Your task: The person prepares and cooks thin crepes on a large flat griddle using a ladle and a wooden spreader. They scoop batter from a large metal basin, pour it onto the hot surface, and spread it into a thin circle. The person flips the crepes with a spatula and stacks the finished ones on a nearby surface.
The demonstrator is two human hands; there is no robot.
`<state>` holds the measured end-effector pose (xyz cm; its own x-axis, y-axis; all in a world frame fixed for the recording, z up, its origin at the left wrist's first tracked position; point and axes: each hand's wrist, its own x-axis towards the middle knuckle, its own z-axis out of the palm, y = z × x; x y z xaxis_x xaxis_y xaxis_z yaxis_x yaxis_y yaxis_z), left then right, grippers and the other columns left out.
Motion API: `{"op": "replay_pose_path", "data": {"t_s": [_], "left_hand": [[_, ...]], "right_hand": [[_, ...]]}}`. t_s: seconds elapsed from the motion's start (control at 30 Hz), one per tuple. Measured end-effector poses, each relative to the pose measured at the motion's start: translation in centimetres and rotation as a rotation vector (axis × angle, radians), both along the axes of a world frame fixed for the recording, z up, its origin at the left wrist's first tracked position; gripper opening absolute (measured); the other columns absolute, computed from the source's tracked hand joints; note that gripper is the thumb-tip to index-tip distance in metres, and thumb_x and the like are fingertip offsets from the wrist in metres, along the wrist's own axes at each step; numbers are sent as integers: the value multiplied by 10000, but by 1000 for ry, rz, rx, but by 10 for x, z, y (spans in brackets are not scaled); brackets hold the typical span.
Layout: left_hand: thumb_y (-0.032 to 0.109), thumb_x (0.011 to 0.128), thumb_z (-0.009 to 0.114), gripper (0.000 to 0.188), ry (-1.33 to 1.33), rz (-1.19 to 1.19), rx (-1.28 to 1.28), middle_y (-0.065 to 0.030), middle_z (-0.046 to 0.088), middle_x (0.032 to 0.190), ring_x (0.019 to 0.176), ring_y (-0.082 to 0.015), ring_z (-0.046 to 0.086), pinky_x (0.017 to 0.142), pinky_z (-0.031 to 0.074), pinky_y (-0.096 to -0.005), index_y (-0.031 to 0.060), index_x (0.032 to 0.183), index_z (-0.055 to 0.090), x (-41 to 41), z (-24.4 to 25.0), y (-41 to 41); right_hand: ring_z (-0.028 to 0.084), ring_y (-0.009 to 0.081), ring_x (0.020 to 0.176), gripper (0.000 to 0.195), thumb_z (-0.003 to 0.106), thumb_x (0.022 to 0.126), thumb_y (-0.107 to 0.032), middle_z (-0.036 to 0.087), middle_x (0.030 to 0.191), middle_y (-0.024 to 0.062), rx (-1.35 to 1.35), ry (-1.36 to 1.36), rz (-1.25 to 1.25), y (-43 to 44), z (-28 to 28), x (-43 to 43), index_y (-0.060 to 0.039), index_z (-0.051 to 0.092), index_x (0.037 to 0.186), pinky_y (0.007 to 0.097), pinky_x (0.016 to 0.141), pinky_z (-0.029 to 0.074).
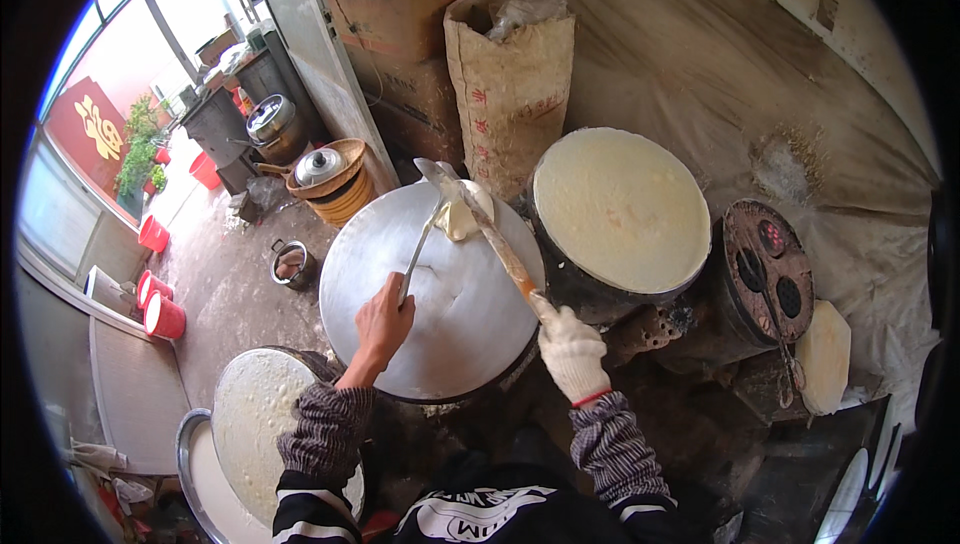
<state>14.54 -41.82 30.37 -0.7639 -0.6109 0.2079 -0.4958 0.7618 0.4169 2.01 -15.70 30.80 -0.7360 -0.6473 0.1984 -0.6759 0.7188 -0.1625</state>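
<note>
My bare left hand (384, 320) grips the handle of a metal spoon or small scraper (420, 248), its far end against pale batter or dough (459, 218). In a white knitted glove, my right hand (571, 347) holds a long wooden spreader (504, 253) that slants across to the same pale mass. Both tools meet near the far edge of a round grey metal griddle (435, 311). A thin pale pancake (622, 208) covers the second griddle, right of the first. Another round with a bubbly pale sheet (259, 409) lies at lower left, partly hidden by my left sleeve.
Lower left, a metal basin (202, 461) holds pale liquid. Stacked baskets (341, 199) and a small pot (291, 265) stand on the left. Behind the griddle is a tall woven sack (510, 86). On the right, a stove top (769, 274) shows glowing red in one hole.
</note>
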Motion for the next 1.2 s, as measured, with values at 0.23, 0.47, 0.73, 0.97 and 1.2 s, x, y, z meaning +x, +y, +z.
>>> {"op": "replay_pose_path", "data": {"t_s": [0.23,0.47,0.73,0.97,1.2], "left_hand": [[183,844,644,279,11,-28,-16,-136,675,844,779,-385,650,649,470,-499,122,1074,499,-13,2,-16],[191,847,645,276,-40,28,-53,-138,670,838,778,-394,647,644,466,-506,123,1073,504,3,9,-42],[204,847,653,276,-75,65,-45,-138,669,834,781,-389,650,643,463,-508,130,1064,501,29,6,-49],[217,847,663,288,-99,96,-57,-163,663,810,776,-397,651,639,473,-514,127,1073,509,49,8,-50],[214,846,666,286,-102,135,-28,-172,661,801,762,-402,652,636,479,-502,119,1071,519,69,10,-52]], "right_hand": [[649,345,748,532,646,842,-203,617,872,142,-261,-248,-44,1,-4,13,-256,526,1358,434,685,550],[657,308,694,505,640,841,-156,639,903,118,-321,-269,-109,7,-12,6,-227,556,1334,422,634,559],[664,357,929,493,651,830,-143,679,1052,174,-381,-414,40,-17,13,0,-185,587,1317,413,835,540],[660,348,980,500,639,847,-175,672,1145,150,-223,-597,72,-51,16,-1,-172,563,1342,427,878,529],[653,341,1021,499,622,870,-255,673,1167,123,-107,-622,5,-51,19,-24,-269,549,1364,416,885,526]]}}
